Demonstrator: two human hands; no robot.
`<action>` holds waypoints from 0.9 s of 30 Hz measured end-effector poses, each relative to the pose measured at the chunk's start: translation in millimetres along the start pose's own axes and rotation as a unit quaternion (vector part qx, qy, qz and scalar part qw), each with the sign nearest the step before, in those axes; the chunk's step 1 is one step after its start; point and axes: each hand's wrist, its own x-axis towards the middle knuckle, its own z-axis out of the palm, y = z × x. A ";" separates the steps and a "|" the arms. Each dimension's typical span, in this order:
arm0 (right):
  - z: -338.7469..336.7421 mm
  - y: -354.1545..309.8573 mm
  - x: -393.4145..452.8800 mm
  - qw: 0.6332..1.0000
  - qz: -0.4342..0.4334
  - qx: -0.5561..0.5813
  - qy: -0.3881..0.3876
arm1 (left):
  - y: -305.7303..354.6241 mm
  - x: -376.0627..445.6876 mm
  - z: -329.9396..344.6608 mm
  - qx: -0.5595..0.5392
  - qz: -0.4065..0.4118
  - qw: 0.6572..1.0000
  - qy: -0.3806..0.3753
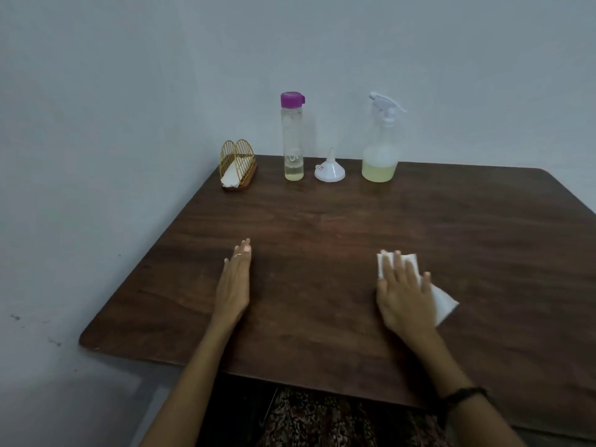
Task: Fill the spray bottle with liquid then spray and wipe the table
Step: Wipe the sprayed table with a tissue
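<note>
- The napkin holder (238, 166) stood at the far left of the row along the wall, well left of the spray bottle (380, 140), with one white napkin lying in it
- The left hand (234, 285) lay flat on the table (322, 214), fingers pressed together, holding nothing, well nearer than the spray bottle and to its left
- The purple-capped bottle (293, 137) and the upturned funnel (329, 167) stood just left of the spray bottle, which was capped and partly filled with pale yellow liquid
- The right hand (403, 291), fingers spread, pressed a white tissue (443, 301) flat on the wood, well in front of the spray bottle
- Filling looked done; wiping seemed to be the step in hand, and the next move likely called for sweeping the tissue across the surface under steady pressure
</note>
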 end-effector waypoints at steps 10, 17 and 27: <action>9.3 -110.7 -51.6 0.990 -0.104 0.078 0.055 | -14.9 24.6 -17.3 -0.112 -0.099 0.987 -0.061; 14.9 -205.2 -67.4 0.979 -0.173 0.109 -0.008 | -4.8 26.1 -23.1 -0.133 -0.140 0.976 -0.103; 12.7 -193.9 31.1 0.980 -0.156 0.112 -0.057 | -19.6 13.3 -17.5 0.047 -0.013 0.999 -0.007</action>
